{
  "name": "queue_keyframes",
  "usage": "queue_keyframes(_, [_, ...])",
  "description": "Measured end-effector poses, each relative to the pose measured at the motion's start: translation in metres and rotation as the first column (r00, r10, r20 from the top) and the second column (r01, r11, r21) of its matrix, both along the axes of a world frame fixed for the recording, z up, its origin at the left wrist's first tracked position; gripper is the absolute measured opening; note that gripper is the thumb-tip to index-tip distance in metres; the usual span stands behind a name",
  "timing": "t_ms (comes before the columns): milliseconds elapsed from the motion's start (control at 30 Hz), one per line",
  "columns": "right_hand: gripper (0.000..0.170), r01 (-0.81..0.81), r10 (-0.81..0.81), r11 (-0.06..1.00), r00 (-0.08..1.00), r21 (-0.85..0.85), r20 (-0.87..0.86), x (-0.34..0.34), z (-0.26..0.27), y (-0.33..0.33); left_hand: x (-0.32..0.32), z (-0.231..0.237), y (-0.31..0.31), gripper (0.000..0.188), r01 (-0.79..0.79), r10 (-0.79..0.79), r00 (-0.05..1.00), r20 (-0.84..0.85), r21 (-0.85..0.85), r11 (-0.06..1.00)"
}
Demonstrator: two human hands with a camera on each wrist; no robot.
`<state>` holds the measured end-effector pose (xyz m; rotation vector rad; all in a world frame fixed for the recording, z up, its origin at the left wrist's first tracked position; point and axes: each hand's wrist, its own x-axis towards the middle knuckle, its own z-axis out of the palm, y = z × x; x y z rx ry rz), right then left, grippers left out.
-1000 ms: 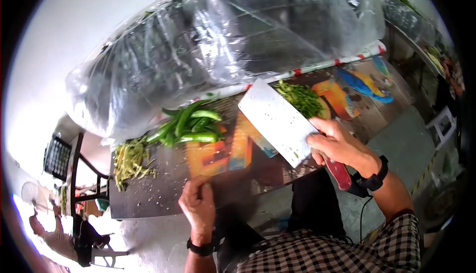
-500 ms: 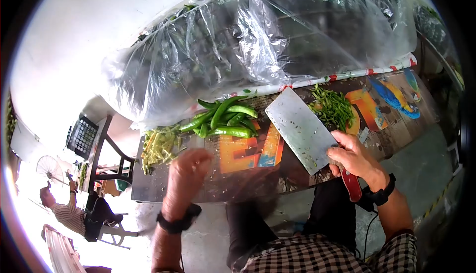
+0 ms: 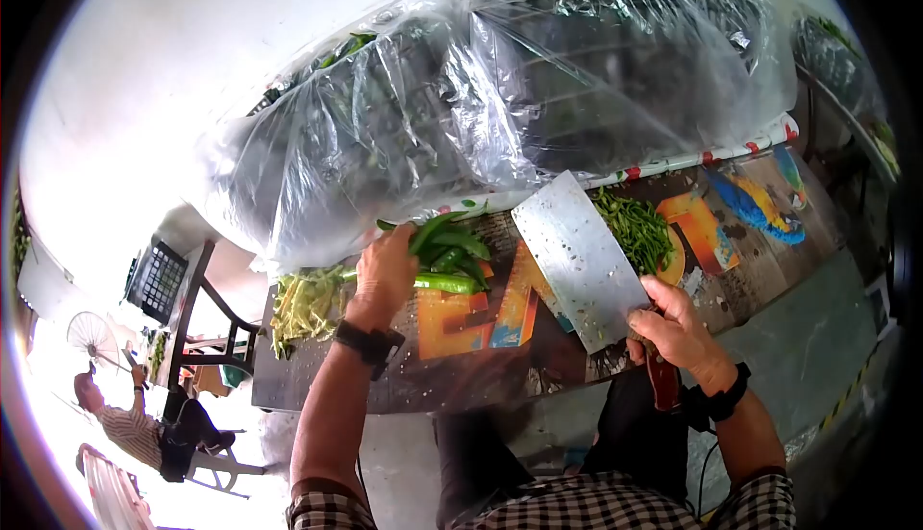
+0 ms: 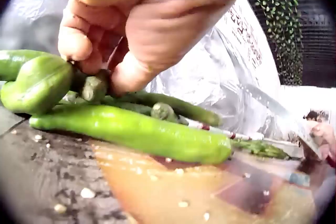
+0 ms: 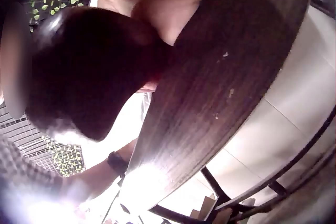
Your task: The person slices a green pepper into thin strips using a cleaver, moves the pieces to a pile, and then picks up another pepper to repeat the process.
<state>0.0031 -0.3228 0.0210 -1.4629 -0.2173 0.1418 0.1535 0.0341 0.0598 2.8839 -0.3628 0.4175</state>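
Note:
In the head view my left hand [image 3: 386, 268] is at the left side of a pile of long green peppers [image 3: 454, 243]. Seen from the left wrist, its thumb and fingers close around the dark stem end [image 4: 94, 88] of a pepper. A bright green pepper [image 4: 136, 133] lies in front of them on the table. My right hand [image 3: 681, 333] grips a cleaver [image 3: 582, 265] by its red handle [image 3: 662, 382], the broad blade slanting over the table. The right wrist view shows the rounded handle end, large and dark.
Shredded green pepper [image 3: 636, 232] lies right of the blade, and pale trimmings [image 3: 306, 311] are heaped at the table's left end. Clear plastic sheeting [image 3: 615, 78] covers a bulky stack behind the table [image 3: 385, 371]. Another person [image 3: 135, 429] sits at the far left.
My left hand has moved from the table's front edge up and forward to the green peppers, taking hold of a stem end. The right hand keeps the cleaver in about the same place.

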Motion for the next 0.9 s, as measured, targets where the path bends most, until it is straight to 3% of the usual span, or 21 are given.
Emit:
queue_keyframes(67, [0.021,0.006,-0.005,1.000,1.000,0.028,-0.005,-0.001,-0.004,0.000,0.015,-0.008,0.015,0.036,0.015,-0.016,1.000,0.022,0.036,0.999])
queue_keyframes(133, [0.022,0.013,-0.013,0.999,1.000,0.046,0.006,0.001,-0.005,0.000,0.001,0.009,0.010,0.033,0.015,-0.034,0.998,-0.058,-0.300,0.954])
queue_keyframes(200, [0.022,0.019,-0.020,0.999,1.000,0.041,0.005,0.002,-0.004,0.000,-0.017,0.027,0.009,0.040,-0.038,-0.098,0.978,-0.186,-0.616,0.787])
queue_keyframes(300, [0.022,0.022,-0.022,1.000,1.000,0.007,0.000,0.002,-0.007,-0.003,-0.069,0.049,-0.001,0.058,-0.064,-0.128,0.970,-0.208,-0.722,0.689])
queue_keyframes(433, [0.025,0.040,-0.040,0.999,0.999,0.022,-0.001,0.000,-0.010,-0.002,-0.124,0.016,0.006,0.072,-0.108,-0.032,0.978,-0.204,-0.636,0.764])
queue_keyframes(533, [0.029,0.033,-0.033,0.999,0.999,0.007,0.009,0.000,-0.005,0.000,-0.146,0.003,0.006,0.064,-0.259,0.046,0.946,-0.322,-0.660,0.705])
queue_keyframes(567, [0.030,0.034,-0.034,0.999,0.999,0.006,0.008,0.000,-0.005,0.000,-0.154,-0.019,0.007,0.060,-0.235,0.118,0.970,-0.215,-0.675,0.700])
queue_keyframes(667, [0.030,0.021,-0.021,1.000,1.000,-0.022,0.019,-0.001,-0.005,0.001,-0.163,-0.033,0.006,0.041,-0.292,0.243,0.956,-0.162,-0.552,0.781])
queue_keyframes(767, [0.028,0.012,-0.010,0.999,0.999,-0.050,0.037,0.000,-0.007,0.000,-0.163,-0.042,0.011,0.035,-0.053,0.077,0.995,0.058,-0.339,0.939])
queue_keyframes(900, [0.025,0.011,-0.011,1.000,1.000,-0.008,0.016,0.000,-0.011,-0.002,-0.173,-0.017,0.009,0.041,-0.016,-0.010,0.994,-0.105,-0.243,0.970])
